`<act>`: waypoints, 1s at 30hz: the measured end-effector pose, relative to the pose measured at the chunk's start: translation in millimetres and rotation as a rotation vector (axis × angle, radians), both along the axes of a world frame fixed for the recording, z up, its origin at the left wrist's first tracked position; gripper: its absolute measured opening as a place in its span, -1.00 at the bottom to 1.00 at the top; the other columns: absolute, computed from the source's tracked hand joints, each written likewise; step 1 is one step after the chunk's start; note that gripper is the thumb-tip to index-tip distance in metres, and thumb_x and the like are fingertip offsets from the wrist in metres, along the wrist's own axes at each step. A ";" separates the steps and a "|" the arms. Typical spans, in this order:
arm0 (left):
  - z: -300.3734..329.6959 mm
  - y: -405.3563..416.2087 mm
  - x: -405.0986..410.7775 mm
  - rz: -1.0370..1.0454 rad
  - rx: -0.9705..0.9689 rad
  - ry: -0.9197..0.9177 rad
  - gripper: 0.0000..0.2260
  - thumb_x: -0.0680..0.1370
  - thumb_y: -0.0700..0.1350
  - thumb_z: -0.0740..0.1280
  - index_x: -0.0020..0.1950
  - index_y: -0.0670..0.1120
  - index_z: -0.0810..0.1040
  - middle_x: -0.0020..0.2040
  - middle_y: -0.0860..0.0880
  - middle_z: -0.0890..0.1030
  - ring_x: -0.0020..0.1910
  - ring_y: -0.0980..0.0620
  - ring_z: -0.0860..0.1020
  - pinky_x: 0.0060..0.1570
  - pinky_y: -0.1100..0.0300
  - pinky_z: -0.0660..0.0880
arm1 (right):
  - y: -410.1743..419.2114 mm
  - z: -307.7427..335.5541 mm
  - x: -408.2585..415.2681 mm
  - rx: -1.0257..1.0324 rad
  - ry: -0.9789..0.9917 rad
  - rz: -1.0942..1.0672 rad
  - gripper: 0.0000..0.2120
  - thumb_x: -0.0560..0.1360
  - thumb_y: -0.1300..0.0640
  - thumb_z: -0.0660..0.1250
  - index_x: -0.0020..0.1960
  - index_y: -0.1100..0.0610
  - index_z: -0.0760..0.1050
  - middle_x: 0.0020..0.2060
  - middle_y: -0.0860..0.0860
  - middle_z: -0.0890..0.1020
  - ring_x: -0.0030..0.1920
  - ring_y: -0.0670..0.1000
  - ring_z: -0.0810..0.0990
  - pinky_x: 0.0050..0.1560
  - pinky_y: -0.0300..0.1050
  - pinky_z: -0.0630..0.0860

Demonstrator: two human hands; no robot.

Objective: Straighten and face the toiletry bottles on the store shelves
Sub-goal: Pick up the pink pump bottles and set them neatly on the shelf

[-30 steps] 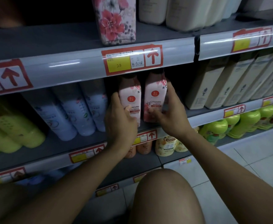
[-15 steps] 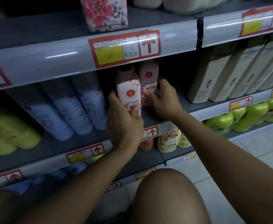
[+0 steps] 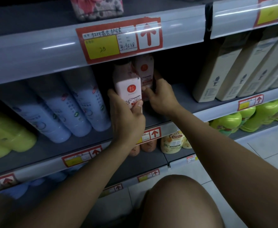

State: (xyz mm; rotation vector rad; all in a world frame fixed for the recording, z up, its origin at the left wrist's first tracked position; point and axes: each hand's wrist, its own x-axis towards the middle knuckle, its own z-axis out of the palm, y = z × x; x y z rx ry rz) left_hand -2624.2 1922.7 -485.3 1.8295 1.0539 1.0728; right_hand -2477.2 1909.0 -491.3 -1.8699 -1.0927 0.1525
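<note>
Facing under way at frame centre: left hand (image 3: 126,119) grips the front pink conditioner bottle (image 3: 129,87), label outward, right hand (image 3: 160,97) curls round the rear pink bottle (image 3: 145,71); neither looks set down, and the leaning blue bottles (image 3: 65,109) at left seem unstraightened.

Count on shelves: two pink conditioner bottles (image 3: 130,89), three blue bottles (image 3: 84,104), at least four beige boxes (image 3: 217,74), two orange bottles (image 3: 149,144) lower down, one floral box (image 3: 98,7) above.
</note>
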 end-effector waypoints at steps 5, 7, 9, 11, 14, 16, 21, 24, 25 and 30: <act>0.4 11.0 -1.1 -0.053 -0.041 -0.030 -0.60 0.58 -0.18 0.45 0.30 -0.11 0.32 0.23 -0.01 0.58 0.14 0.05 0.60 -0.09 0.50 0.52 | 0.7 -2.4 1.1 -0.002 0.025 -0.002 -0.71 0.62 0.07 0.38 0.29 0.15 0.52 0.15 0.04 0.70 0.15 0.05 0.66 0.17 0.08 0.63; -1.7 15.2 -2.7 -0.057 -0.050 -0.041 -0.62 0.57 -0.15 0.46 0.26 -0.09 0.34 0.22 -0.04 0.62 0.15 -0.01 0.64 0.04 0.11 0.66 | 0.8 -2.1 0.6 -0.009 0.035 -0.005 -0.71 0.62 0.06 0.37 0.29 0.14 0.51 0.15 0.05 0.69 0.16 0.07 0.65 0.19 0.12 0.62; -1.5 16.4 -5.6 -0.075 -0.059 -0.039 -0.62 0.57 -0.13 0.46 0.27 -0.10 0.36 0.22 -0.04 0.63 0.14 -0.01 0.64 0.06 -0.03 0.67 | 0.6 -1.8 -0.7 -0.011 0.045 -0.005 -0.70 0.62 0.06 0.37 0.31 0.14 0.50 0.16 0.05 0.69 0.17 0.07 0.65 0.20 0.11 0.62; -1.0 16.7 -8.5 -0.094 -0.044 -0.032 -0.63 0.58 -0.13 0.46 0.27 -0.11 0.36 0.21 -0.03 0.62 0.12 0.05 0.63 0.00 0.22 0.65 | -0.1 -1.6 -2.7 -0.010 0.053 -0.010 -0.70 0.63 0.08 0.36 0.32 0.13 0.49 0.17 0.04 0.69 0.17 0.07 0.65 0.19 0.06 0.62; 0.0 16.7 -11.3 -0.101 -0.044 -0.033 -0.69 0.59 -0.13 0.45 0.21 -0.08 0.37 0.14 0.03 0.61 0.05 0.10 0.60 -0.21 0.52 0.49 | -2.1 -1.7 -6.6 -0.026 0.051 -0.031 -0.71 0.64 0.06 0.34 0.33 0.13 0.47 0.15 0.05 0.68 0.15 0.09 0.65 0.16 0.04 0.60; 1.1 16.7 -12.0 -0.099 -0.043 -0.027 -0.71 0.59 -0.13 0.46 0.14 -0.06 0.35 0.09 0.05 0.60 0.02 0.08 0.60 -0.23 0.54 0.47 | -3.1 -0.9 -9.1 -0.048 0.043 -0.047 -0.70 0.64 0.04 0.33 0.32 0.13 0.46 0.15 0.08 0.68 0.15 0.13 0.66 0.16 0.10 0.60; 6.6 19.6 -12.8 -0.037 -0.044 0.020 -0.71 0.54 -0.12 0.51 0.08 -0.06 0.41 0.04 0.02 0.64 -0.06 0.08 0.61 -0.30 0.53 0.45 | -6.4 6.8 -14.3 -0.113 0.035 -0.062 -0.69 0.65 0.02 0.30 0.32 0.13 0.42 0.17 0.13 0.68 0.16 0.23 0.65 0.14 0.14 0.60; 10.5 18.1 -13.7 0.008 -0.015 0.071 -0.72 0.51 -0.12 0.54 0.07 -0.08 0.47 0.05 -0.01 0.67 -0.02 0.01 0.64 -0.30 0.41 0.42 | -12.8 10.8 -20.0 -0.118 -0.002 -0.083 -0.68 0.64 -0.01 0.29 0.33 0.09 0.41 0.18 0.14 0.68 0.15 0.27 0.65 0.12 0.19 0.61; 11.2 17.0 -15.0 0.023 -0.004 0.100 -0.72 0.51 -0.14 0.54 0.08 -0.10 0.47 0.08 -0.03 0.68 0.03 -0.03 0.64 -0.22 0.29 0.45 | -15.7 11.3 -22.0 -0.116 -0.012 -0.089 -0.68 0.64 -0.01 0.29 0.34 0.08 0.41 0.19 0.14 0.68 0.16 0.28 0.64 0.11 0.20 0.60; 13.0 9.0 -31.2 -0.060 -0.029 0.119 -0.61 0.51 -0.22 0.51 0.22 0.00 0.43 0.24 0.00 0.66 0.23 -0.03 0.64 0.13 -0.08 0.64 | -37.8 15.3 -36.2 -0.065 -0.060 -0.146 -0.67 0.64 0.04 0.32 0.37 0.09 0.42 0.24 0.11 0.67 0.23 0.20 0.64 0.14 0.07 0.60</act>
